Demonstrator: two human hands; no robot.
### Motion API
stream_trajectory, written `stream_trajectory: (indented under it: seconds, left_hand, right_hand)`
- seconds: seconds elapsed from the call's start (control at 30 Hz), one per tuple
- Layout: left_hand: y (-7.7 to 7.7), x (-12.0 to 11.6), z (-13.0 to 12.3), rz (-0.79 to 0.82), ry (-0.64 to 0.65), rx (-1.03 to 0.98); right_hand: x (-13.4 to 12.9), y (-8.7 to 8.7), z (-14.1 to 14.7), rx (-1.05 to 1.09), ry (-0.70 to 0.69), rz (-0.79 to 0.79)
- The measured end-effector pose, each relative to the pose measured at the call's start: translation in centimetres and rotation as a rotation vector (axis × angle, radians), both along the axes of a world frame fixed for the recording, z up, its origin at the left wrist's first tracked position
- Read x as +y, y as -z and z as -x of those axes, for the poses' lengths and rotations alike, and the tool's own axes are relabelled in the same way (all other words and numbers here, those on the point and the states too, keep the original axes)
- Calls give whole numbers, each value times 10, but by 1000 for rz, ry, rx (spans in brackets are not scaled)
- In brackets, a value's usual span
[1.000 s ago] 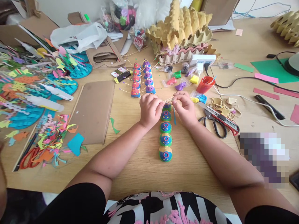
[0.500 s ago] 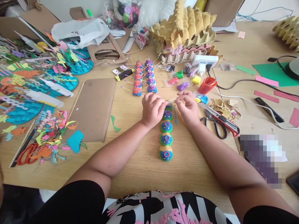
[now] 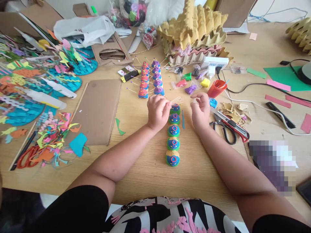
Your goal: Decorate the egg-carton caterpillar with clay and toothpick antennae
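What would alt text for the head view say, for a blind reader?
A person's left hand holds a bunch of thin sticks at the far end of a row of blue-and-green decorated domes; the right hand is raised apart from it. Farther back on the wooden table stand a red row and a purple row.

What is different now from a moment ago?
The right hand has moved rightward, away from the thin sticks its fingers were at; whether it carries anything is unclear. The left hand still grips the bundle. The row of blue-and-green domes, the scissors and the orange cup stayed put.
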State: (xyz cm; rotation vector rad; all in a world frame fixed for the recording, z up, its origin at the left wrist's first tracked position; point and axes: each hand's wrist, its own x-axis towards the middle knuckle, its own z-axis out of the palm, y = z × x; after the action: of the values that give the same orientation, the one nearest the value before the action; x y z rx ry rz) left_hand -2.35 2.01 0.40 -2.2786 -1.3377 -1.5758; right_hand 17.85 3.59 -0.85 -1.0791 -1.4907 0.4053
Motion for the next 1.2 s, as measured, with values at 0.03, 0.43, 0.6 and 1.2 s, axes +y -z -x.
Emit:
stream_trajectory:
  seconds: [0.03,0.43,0.6,1.2]
  left_hand:
    - [0,0,0,-3,5,-10]
    - [-8,-11,-8,49,185,59]
    - [-9,-14,-11,144,261,109]
    - [-15,-13,-9,281,243,-162]
  right_hand:
    - [-4,-3,2,-35,-3,6]
    - [-22,-22,14,-193,-275,-45]
    - [-23,-29,17,-89,-271,32]
    - [-17,-23,18,140,-266,127]
